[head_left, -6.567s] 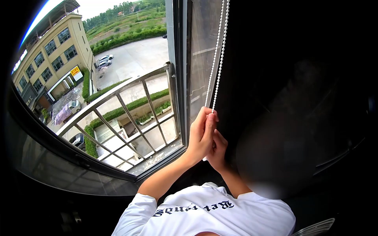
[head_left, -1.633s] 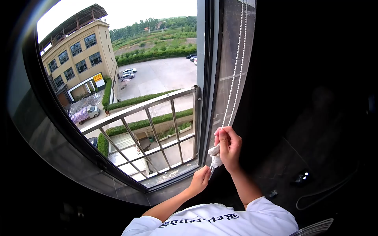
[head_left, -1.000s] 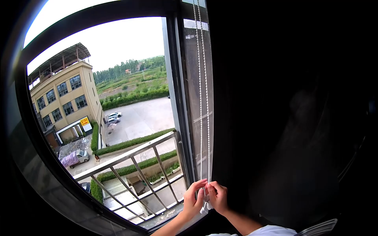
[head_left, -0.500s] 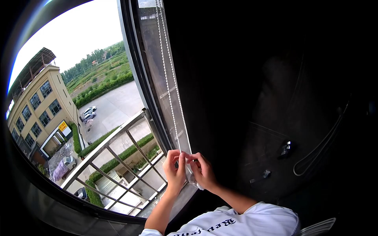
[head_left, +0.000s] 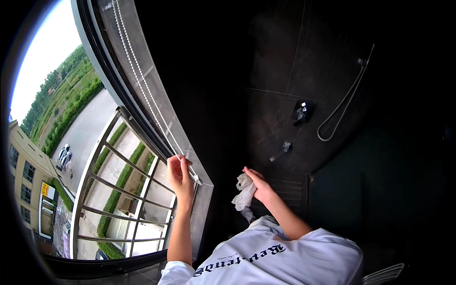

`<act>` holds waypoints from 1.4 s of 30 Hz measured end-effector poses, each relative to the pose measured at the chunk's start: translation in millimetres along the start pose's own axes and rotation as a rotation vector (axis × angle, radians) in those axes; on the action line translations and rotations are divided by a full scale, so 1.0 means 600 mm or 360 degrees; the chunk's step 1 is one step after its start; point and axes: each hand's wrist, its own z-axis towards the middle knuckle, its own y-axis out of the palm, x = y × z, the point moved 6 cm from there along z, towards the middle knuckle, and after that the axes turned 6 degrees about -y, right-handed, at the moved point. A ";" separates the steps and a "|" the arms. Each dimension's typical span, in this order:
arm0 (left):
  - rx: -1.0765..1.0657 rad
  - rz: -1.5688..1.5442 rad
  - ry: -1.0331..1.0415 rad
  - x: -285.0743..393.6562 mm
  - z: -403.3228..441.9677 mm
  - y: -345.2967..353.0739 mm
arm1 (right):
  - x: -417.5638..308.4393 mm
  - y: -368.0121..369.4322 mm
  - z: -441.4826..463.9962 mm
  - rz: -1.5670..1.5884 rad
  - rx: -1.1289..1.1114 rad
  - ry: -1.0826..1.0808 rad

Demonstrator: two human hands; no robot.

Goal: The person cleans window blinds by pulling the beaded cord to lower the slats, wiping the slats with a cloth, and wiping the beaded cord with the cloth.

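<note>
A white beaded blind chain (head_left: 140,80) hangs in two strands beside the window frame. My left hand (head_left: 180,176) pinches it near its lower end, and a small pale end piece (head_left: 196,179) shows just past my fingers. Off to the right, apart from the chain, my right hand (head_left: 262,188) holds a crumpled white tissue (head_left: 243,194). The tissue droops below the fingers, and its grip is partly hidden by the hand.
A window with a dark frame (head_left: 97,47) is at the left, with a metal railing (head_left: 97,161) outside. On the dark wall at the right are a hose (head_left: 337,124) and metal fittings (head_left: 301,112). A ledge (head_left: 202,197) lies below the chain.
My hands were together at the chain and are now apart. The right hand has moved right with the tissue, while the left stays on the chain. The view has turned right.
</note>
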 end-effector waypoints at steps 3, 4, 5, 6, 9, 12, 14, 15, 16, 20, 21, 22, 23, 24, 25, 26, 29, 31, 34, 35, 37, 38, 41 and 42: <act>0.0028 0.0009 0.0129 -0.032 0.003 -0.002 | -0.019 -0.034 -0.029 0.0143 -0.0145 -0.0126; 0.0055 0.0031 0.0156 -0.043 0.006 -0.005 | -0.028 -0.044 -0.035 0.0160 -0.0226 -0.0117; 0.0056 0.0047 0.0159 -0.056 0.008 -0.009 | -0.032 -0.059 -0.034 0.0179 -0.0269 -0.0121; 0.0079 0.0073 0.0161 -0.069 0.011 -0.014 | -0.045 -0.062 -0.043 0.0179 -0.0278 -0.0132; 0.0169 0.0186 0.0131 -0.108 0.018 -0.026 | -0.070 -0.090 -0.037 0.0257 -0.0160 -0.0225; 0.0317 0.0324 0.0082 -0.122 0.007 -0.031 | -0.086 -0.137 -0.008 0.0406 -0.0134 -0.0289; 0.0473 0.0447 0.0186 -0.110 -0.009 -0.019 | -0.099 -0.180 0.020 0.0411 -0.0066 -0.0261; 0.0593 0.0510 0.0267 -0.103 -0.019 -0.016 | -0.111 -0.182 0.028 0.0520 -0.0108 -0.0226; 0.0707 0.0578 0.0343 -0.098 -0.034 -0.015 | -0.126 -0.183 0.034 0.0631 -0.0140 -0.0188; 0.0805 0.0538 0.0288 -0.109 -0.109 0.064 | -0.164 -0.171 0.081 0.0838 -0.0355 -0.0129; 0.0649 0.0350 0.0081 -0.127 -0.129 0.111 | -0.169 -0.166 0.091 0.0867 -0.0366 -0.0006; 0.0406 0.0160 -0.0236 -0.152 -0.147 0.170 | -0.176 -0.153 0.092 0.0901 -0.0379 0.0120; 0.0081 -0.0021 -0.0478 -0.183 -0.163 0.228 | -0.191 -0.137 0.089 0.0984 -0.0398 0.0163; -0.0162 -0.0313 -0.0890 -0.178 -0.184 0.292 | -0.202 -0.123 0.090 0.0929 -0.0443 0.0128; -0.0353 -0.0498 -0.1174 -0.181 -0.198 0.342 | -0.211 -0.117 0.091 0.0859 -0.0445 0.0150; -0.0507 -0.0754 -0.1291 -0.178 -0.207 0.387 | -0.217 -0.116 0.092 0.0790 -0.0437 0.0177; -0.0591 -0.0761 -0.1305 -0.187 -0.207 0.449 | -0.243 -0.121 0.102 0.0572 -0.0483 0.0127; -0.0543 -0.0539 -0.1169 -0.182 -0.200 0.460 | -0.259 -0.126 0.104 0.0611 -0.0431 0.0044; -0.0565 -0.0332 -0.1042 -0.170 -0.194 0.466 | -0.271 -0.146 0.114 0.0648 -0.0414 -0.0048; -0.0557 -0.0060 -0.0660 -0.172 -0.189 0.459 | -0.256 -0.174 0.122 0.0592 -0.0290 -0.0032; -0.0598 0.0433 -0.0307 -0.137 -0.176 0.455 | -0.263 -0.188 0.130 0.0394 -0.0157 -0.0193; -0.0614 0.0592 0.0046 -0.115 -0.167 0.463 | -0.270 -0.203 0.133 0.0247 -0.0044 -0.0366; -0.0679 0.0638 0.0299 -0.113 -0.156 0.458 | -0.267 -0.214 0.120 0.0313 -0.0061 -0.0353; -0.0681 0.0641 0.0436 -0.112 -0.150 0.458 | -0.261 -0.220 0.117 0.0183 -0.0029 -0.0379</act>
